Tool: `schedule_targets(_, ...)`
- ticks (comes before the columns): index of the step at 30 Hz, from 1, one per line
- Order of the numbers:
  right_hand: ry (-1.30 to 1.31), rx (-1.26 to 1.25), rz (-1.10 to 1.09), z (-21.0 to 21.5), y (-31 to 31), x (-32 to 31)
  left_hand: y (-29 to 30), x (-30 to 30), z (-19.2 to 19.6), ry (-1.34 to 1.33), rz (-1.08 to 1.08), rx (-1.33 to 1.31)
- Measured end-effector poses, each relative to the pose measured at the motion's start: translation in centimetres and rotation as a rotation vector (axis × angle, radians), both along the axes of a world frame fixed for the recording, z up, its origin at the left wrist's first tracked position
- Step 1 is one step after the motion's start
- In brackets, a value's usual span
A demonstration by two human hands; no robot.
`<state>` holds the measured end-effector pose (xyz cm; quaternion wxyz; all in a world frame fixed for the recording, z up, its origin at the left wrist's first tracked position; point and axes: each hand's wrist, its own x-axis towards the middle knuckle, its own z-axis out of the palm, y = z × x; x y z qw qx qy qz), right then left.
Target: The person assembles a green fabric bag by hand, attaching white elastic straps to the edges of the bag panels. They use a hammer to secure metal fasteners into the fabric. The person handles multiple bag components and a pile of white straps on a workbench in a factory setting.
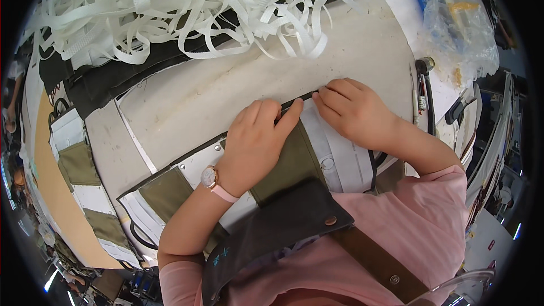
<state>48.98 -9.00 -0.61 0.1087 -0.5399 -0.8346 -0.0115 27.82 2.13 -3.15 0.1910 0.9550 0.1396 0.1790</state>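
Note:
A long pocketed fabric panel point(292, 158) in white and olive green lies across the table in front of me, its edges bound in black. Small metal snaps show on its white part, with black cord loops at the ends. My left hand point(255, 141) has its fingers bent over the far bound edge, thumb side toward the right. Close by on the right, my right hand point(354, 110) pinches the same edge with curled fingers. A dark flap point(277, 221) with a snap button covers part of the panel's near side.
Tangled white webbing straps point(226, 5) are heaped at the far left over black fabric point(113, 88). Another pocketed panel point(85, 181) lies at the left. Pens point(421, 93) and a clear plastic bag point(462, 22) are at the right.

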Motion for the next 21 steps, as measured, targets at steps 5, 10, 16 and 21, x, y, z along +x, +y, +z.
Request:
schedule_targets(5, 0.118, -0.017, -0.128, 0.5, -0.8, 0.2, 0.4, 0.9, 0.8, 0.075, -0.017, 0.041)
schedule_targets(10, 0.26, 0.03, -0.273, 0.4, -1.2, 0.3, 0.2, 0.8, 1.1, 0.127, -0.056, 0.097)
schedule_targets(16, 0.087, -0.162, -0.172, 1.0, -1.4, 0.1, 0.2, 0.4, 0.9, 0.148, -0.082, 0.097)
schedule_targets(21, 0.122, -0.081, -0.17, 0.9, -1.5, -1.2, 0.1, 0.6, -0.3, 0.01, -0.034, 0.094)
